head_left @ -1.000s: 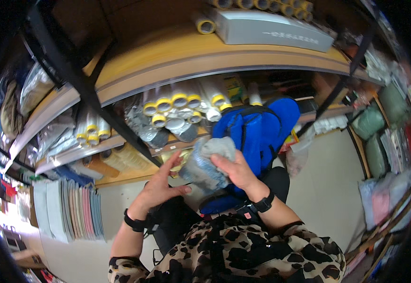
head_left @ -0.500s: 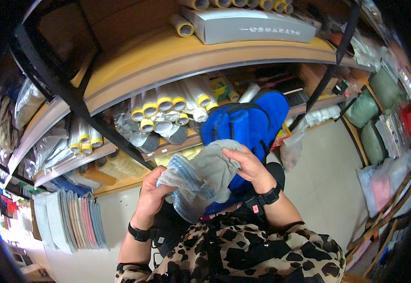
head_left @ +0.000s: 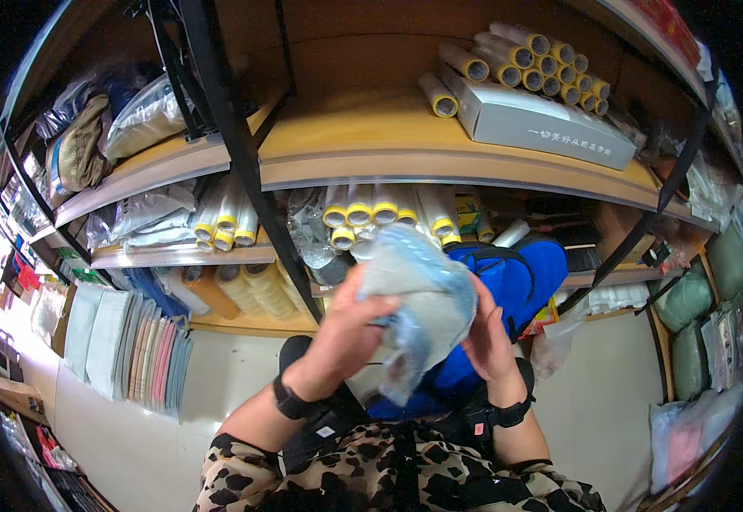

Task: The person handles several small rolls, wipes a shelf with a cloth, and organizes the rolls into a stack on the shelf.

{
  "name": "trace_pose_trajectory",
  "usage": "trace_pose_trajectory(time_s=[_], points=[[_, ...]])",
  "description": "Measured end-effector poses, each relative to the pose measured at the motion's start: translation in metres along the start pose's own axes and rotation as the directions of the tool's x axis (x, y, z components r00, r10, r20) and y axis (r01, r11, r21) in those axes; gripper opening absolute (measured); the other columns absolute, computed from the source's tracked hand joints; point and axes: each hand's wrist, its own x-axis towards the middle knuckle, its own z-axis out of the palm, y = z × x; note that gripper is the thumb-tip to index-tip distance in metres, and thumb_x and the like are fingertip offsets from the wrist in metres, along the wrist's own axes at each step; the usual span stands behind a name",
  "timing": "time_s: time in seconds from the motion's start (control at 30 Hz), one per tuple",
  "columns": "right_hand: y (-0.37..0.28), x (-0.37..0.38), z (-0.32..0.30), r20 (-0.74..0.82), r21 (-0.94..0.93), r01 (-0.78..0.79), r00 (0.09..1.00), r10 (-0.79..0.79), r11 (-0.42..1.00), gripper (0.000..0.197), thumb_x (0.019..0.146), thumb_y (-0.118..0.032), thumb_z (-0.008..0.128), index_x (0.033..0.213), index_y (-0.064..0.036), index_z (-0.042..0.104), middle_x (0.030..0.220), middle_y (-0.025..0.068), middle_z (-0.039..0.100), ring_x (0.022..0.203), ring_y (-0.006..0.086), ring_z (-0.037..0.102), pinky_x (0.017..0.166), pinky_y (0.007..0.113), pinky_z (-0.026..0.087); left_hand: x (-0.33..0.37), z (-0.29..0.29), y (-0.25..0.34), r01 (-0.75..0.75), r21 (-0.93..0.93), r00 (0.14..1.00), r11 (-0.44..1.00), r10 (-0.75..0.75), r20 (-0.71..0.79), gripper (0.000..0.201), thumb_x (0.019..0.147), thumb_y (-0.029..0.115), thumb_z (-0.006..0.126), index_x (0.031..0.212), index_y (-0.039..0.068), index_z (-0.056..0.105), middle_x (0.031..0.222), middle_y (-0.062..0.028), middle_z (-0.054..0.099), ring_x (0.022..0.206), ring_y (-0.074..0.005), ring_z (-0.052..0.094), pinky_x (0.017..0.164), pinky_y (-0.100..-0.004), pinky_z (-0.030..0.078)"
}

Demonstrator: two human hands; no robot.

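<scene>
A soft grey cloth [head_left: 414, 294] with blue stripes hangs bunched in front of me, a little smeared by motion. My left hand [head_left: 350, 328] grips its left side, thumb on top. At the right edge of the cloth is my right hand [head_left: 492, 341], its fingers stretched out against the fabric and the thumb apart; some fingertips are hidden behind it. Beneath and beyond the cloth, a blue bag [head_left: 542, 264] with black trim leans between me and the shelf. Both wrists wear black bands.
A wooden shelf [head_left: 346, 154] with black posts stands ahead, bearing a grey box [head_left: 550, 128] and several yellow-ended film rolls [head_left: 384, 211]. Folded fabrics [head_left: 102, 341] stand at the left on the tiled floor [head_left: 235, 367]. Plastic-wrapped goods [head_left: 696, 435] lie at the right.
The cloth has been turned over and hangs higher, its blue stripes now across the top and down the middle. My right hand has loosened from a pinch to straighter fingers. The view has shifted left.
</scene>
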Motion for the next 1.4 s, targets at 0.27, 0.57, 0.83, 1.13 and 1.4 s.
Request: trace_pose_trajectory(time_s=[0.27, 0.57, 0.83, 1.13, 1.4], points=[[-0.019, 0.025, 0.006, -0.079, -0.157, -0.149, 0.987, 0.137, 0.976, 0.057, 0.089, -0.043, 0.035, 0.124, 0.0024, 0.032, 0.117, 0.0128, 0.047, 0.101, 0.0204, 0.051, 0.084, 0.031, 0.042, 0.015, -0.016, 0.002, -0.068, 0.299, 0.995, 0.952, 0.044, 0.087, 0.036, 0.081, 0.009, 0.055, 0.110, 0.000, 0.036, 0.107, -0.0060, 0.045, 0.099, -0.0124, 0.043, 0.088, -0.0274, 0.034], [-0.041, 0.089, -0.012, 0.057, -0.024, -0.274, 0.960, 0.275, 0.962, 0.057, 0.090, -0.041, 0.030, 0.128, 0.0012, 0.026, 0.125, 0.0150, 0.039, 0.112, 0.0255, 0.043, 0.094, 0.037, 0.034, 0.050, -0.021, 0.046, -0.252, 0.594, 0.957, 0.764, 0.106, 0.270, 0.054, 0.074, 0.016, 0.067, 0.116, 0.005, 0.036, 0.115, -0.0089, 0.037, 0.110, -0.0200, 0.038, 0.091, -0.0356, 0.036], [-0.098, 0.148, 0.003, 0.100, -0.047, -0.517, 0.849, 0.519, 0.855, 0.054, 0.091, -0.037, 0.029, 0.129, 0.0007, 0.024, 0.129, 0.0138, 0.036, 0.116, 0.0249, 0.038, 0.097, 0.037, 0.030, 0.095, -0.003, 0.095, -0.191, 0.519, 0.976, 0.833, 0.106, 0.189, 0.051, 0.076, 0.016, 0.065, 0.116, 0.004, 0.036, 0.111, -0.0095, 0.042, 0.107, -0.0182, 0.041, 0.089, -0.0319, 0.036], [-0.158, 0.205, 0.076, 0.082, 0.351, -0.671, 0.716, 0.693, 0.652, 0.054, 0.089, -0.043, 0.029, 0.127, -0.0039, 0.031, 0.120, 0.0154, 0.044, 0.103, 0.0301, 0.050, 0.082, 0.044, 0.045, 0.113, 0.039, 0.156, -0.007, 0.242, 0.977, 0.970, 0.058, -0.207, 0.046, 0.081, 0.014, 0.058, 0.118, 0.002, 0.033, 0.109, -0.0064, 0.044, 0.103, -0.0131, 0.041, 0.088, -0.0284, 0.035], [-0.176, 0.273, 0.105, -0.109, 0.301, -0.585, 0.764, 0.636, 0.753, 0.048, 0.088, -0.043, 0.035, 0.114, -0.0039, 0.046, 0.098, 0.0133, 0.058, 0.082, 0.0317, 0.058, 0.074, 0.047, 0.048, 0.109, 0.054, 0.168, 0.050, 0.236, 0.997, 0.970, -0.034, -0.071, 0.058, 0.084, 0.026, 0.052, 0.131, 0.007, 0.023, 0.124, -0.0035, 0.038, 0.113, -0.0135, 0.034, 0.096, -0.0290, 0.026]])
